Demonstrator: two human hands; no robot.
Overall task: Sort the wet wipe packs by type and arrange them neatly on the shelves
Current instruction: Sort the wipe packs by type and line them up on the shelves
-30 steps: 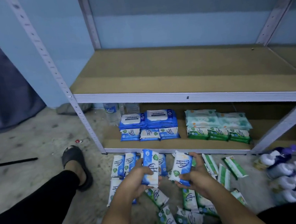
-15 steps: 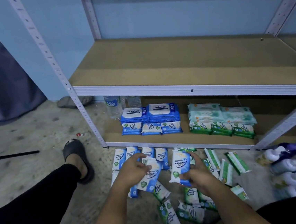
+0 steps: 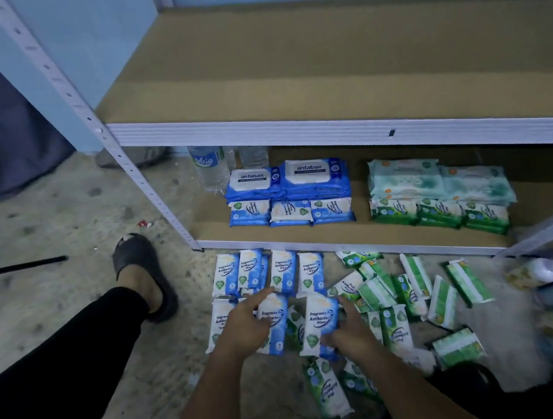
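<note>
Left hand (image 3: 244, 325) grasps first blue antibacterial pack (image 3: 275, 321) by its left edge; right hand (image 3: 352, 332) grasps second blue antibacterial pack (image 3: 321, 320) from the right. Both packs are side by side, low over the floor. Beyond: row of blue packs (image 3: 284, 269) on the floor, green packs (image 3: 414, 284) scattered to its right. Lower shelf (image 3: 338, 233): antabax stacks (image 3: 287, 178) left, green stacks (image 3: 437, 207) right.

"antabax" on shelf packs (image 3: 310, 172); "Antibacterial Wipes" on floor packs (image 3: 319, 320)

Left grip (image 3: 245, 325), right grip (image 3: 349, 332), both clasping
</note>
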